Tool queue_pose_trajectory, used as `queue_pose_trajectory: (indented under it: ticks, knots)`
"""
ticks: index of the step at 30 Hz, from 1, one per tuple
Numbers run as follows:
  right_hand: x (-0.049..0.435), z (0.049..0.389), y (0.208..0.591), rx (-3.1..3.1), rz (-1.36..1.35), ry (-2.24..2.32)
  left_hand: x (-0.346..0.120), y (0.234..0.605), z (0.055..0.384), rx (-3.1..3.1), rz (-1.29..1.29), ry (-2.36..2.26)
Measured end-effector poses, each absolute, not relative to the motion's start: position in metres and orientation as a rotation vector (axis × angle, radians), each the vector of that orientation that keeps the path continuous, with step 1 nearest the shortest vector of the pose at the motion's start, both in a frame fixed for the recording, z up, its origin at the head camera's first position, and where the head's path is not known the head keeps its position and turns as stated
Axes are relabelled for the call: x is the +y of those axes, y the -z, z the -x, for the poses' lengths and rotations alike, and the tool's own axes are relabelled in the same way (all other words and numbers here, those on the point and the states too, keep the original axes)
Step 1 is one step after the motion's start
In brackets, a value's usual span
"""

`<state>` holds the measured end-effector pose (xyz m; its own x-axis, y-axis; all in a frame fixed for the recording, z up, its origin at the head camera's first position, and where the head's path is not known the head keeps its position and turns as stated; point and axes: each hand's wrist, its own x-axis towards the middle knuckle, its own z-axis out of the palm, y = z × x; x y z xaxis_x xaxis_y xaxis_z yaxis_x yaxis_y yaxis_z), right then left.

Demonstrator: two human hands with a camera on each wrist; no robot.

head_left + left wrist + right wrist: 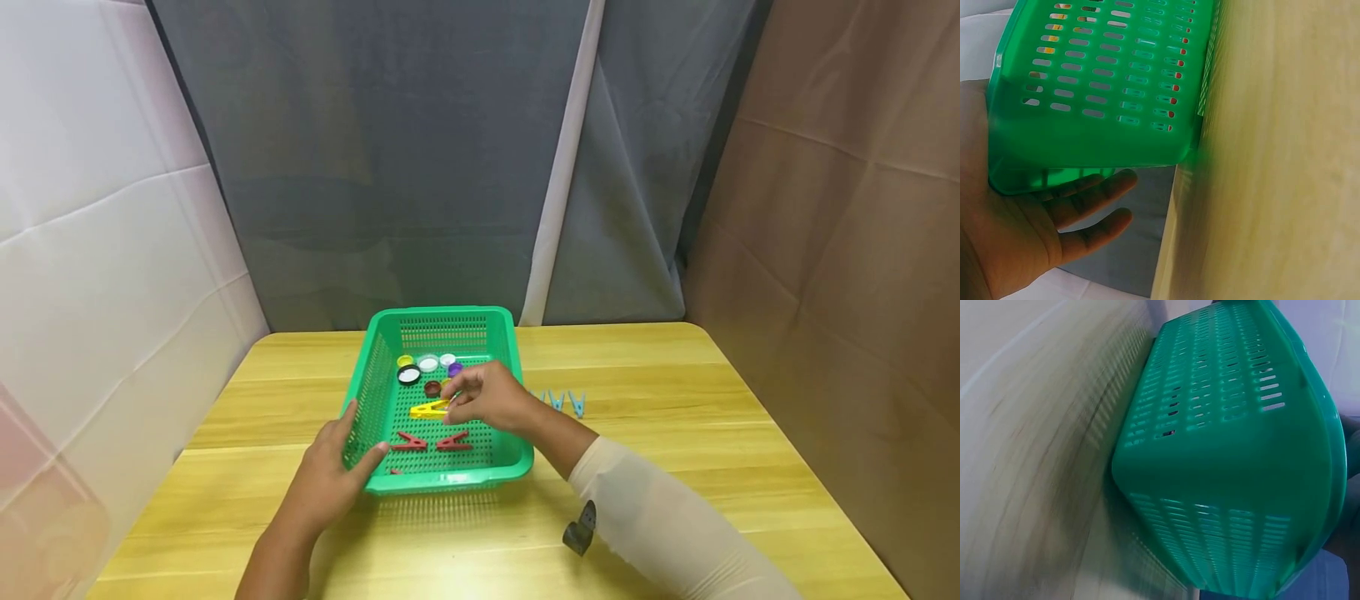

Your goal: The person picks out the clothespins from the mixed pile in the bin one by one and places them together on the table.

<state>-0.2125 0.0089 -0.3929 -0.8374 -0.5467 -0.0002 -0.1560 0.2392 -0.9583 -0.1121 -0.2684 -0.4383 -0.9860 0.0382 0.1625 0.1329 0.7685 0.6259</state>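
A green plastic basket (450, 481) with slotted walls stands on the table. Over its front left corner lies my left hand (326, 475), thumb across the rim and fingers outside; the left wrist view shows those fingers (1094, 240) stretched along the outer wall. Inside the basket, my right hand (491, 398) pinches the end of a yellow clothespin (427, 410) between thumb and fingers. Two red clothespins, one on the left (410, 442) and one on the right (454, 442), lie below it on the basket floor. In the right wrist view, the basket wall (1241, 450) hides the fingertips.
Several bottle caps lie farther back in the basket, among them a black-rimmed one (408, 375), a purple one (455, 368) and a dark red one (432, 388). Blue clothespins (577, 405) are on the table (645, 475) right of the basket. Grey curtains (375, 167) hang behind.
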Motion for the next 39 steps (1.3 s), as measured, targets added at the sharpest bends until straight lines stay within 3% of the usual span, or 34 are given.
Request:
queue_pose_trajectory:
  ticks: [6,20,39]
  knots:
    - [0.013,0.214,0.393,2.207,0.802,1.506,-0.268,0.438,0.113,-2.810,0.150,1.011]
    - [0.031,0.211,0.391,2.096,0.861,1.428,-0.267,0.440,0.112,-2.828,0.128,1.022]
    - [0.051,0.205,0.389,1.842,0.635,1.702,-0.268,0.439,0.112,-2.811,0.138,1.027]
